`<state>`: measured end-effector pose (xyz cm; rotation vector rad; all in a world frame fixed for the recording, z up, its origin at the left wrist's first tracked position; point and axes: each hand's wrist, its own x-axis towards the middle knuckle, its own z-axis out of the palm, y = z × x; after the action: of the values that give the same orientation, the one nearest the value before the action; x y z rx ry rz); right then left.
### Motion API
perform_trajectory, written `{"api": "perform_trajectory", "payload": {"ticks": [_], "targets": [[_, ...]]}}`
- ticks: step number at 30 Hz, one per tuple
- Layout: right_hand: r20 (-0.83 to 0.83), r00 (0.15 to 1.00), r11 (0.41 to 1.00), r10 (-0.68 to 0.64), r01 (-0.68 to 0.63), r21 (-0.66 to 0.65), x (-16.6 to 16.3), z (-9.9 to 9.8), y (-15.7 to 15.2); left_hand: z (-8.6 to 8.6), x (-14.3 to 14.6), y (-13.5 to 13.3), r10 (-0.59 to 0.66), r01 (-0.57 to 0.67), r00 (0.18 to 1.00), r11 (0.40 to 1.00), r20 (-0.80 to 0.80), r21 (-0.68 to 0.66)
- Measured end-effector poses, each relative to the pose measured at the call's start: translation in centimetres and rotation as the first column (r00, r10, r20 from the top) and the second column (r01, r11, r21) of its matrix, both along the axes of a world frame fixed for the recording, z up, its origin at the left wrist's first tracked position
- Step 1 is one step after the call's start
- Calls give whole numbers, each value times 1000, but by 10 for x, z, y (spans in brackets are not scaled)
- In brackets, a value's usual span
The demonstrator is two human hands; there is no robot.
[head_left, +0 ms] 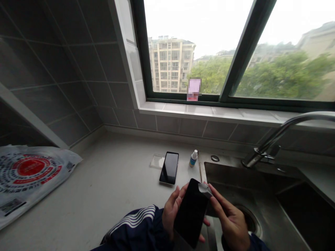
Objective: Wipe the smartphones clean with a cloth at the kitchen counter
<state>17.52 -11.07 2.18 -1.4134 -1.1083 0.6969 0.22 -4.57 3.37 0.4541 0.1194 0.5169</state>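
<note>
My left hand (171, 211) grips a black smartphone (190, 214) from its left side and from behind, with fingertips showing past the right edge. The phone is tilted, its dark screen facing me. At its upper right corner my right hand (231, 219) pinches a thin pale grey piece (203, 188) against the screen; whether it is cloth or film I cannot tell. Beyond my hands a second smartphone (170, 168) lies face up on the counter, partly over a clear phone case (156, 161). A small spray bottle (193, 159) with a blue label stands to its right.
On the right is a steel sink (243, 186) with a chrome faucet (264, 144) arching over it. A white plastic bag (28, 177) with red print lies at the left of the pale counter (117, 181). A window (209, 48) and tiled sill (183, 107) are behind.
</note>
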Motion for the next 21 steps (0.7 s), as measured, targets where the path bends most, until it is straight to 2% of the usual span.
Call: {"api": "perform_trajectory", "payload": {"ticks": [3,6,8,11,14,18,21], "targets": [[-124,992,999,-20,15,-37,-1,-5,2,0,0,2,19,-20,999,999,-48,-26],[-308,951,995,-24,-8,-104,-3,-8,4,0,2,1,-35,32,996,999,-82,-33],[-486,874,983,13,-102,-156,-8,-6,4,0,3,0,-71,69,993,997,-93,-31],[-715,689,940,120,-310,-141,-19,-1,3,-3,3,-2,-112,108,987,993,-114,-41],[-798,571,903,191,-421,-85,-25,4,2,-10,4,-2,-168,156,974,984,-151,-91],[-804,566,903,184,-420,-89,-21,8,3,-22,5,-2,-187,161,963,976,-195,-145],[-798,593,935,104,-333,-126,-12,10,7,-28,6,-3,-177,154,968,979,-177,-137]]}}
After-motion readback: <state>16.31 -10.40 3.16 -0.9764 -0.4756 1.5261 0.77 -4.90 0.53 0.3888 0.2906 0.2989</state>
